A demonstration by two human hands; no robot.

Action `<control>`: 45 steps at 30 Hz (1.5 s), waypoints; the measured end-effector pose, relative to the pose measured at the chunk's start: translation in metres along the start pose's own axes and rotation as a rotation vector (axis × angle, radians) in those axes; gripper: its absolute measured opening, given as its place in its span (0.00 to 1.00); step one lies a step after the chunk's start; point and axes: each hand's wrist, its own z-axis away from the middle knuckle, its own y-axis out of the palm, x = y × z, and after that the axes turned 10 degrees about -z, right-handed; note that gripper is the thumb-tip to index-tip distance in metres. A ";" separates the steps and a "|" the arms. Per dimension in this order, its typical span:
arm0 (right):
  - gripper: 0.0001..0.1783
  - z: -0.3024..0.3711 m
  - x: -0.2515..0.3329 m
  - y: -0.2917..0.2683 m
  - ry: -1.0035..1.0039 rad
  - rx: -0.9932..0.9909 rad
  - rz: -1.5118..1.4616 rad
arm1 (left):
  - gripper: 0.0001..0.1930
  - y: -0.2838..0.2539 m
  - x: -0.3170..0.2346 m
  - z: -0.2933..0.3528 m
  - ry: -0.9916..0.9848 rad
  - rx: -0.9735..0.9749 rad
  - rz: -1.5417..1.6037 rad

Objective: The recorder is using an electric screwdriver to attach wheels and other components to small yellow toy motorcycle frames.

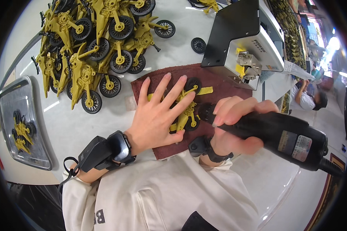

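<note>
A yellow toy motorcycle with black wheels lies on a dark red mat, partly covered by my left hand. My left hand rests flat over it with fingers spread, thumb and fingertips touching the toy and the mat. In my right hand is a black electric screwdriver, held sideways with fingers and thumb wrapped round its body. Its nose points left, close beside the toy's right side; whether the tip touches is hidden. A black device is strapped to each wrist.
Many yellow toy motorcycles are heaped at the far left. A metal tray at the left edge holds several yellow toy parts. A screw feeder stands beyond the mat, with a loose black wheel beside it. Another person sits at far right.
</note>
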 end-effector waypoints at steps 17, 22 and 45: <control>0.30 -0.073 0.030 -0.025 -0.112 -0.273 0.160 | 0.46 0.001 0.004 0.008 0.003 -0.079 0.066; 0.45 -0.014 0.043 -0.005 -0.055 0.167 -0.238 | 0.48 0.003 0.001 0.005 -0.021 -0.088 0.078; 0.40 -0.065 0.057 -0.014 -0.296 -0.351 0.151 | 0.44 0.005 0.005 -0.002 -0.016 -0.101 0.006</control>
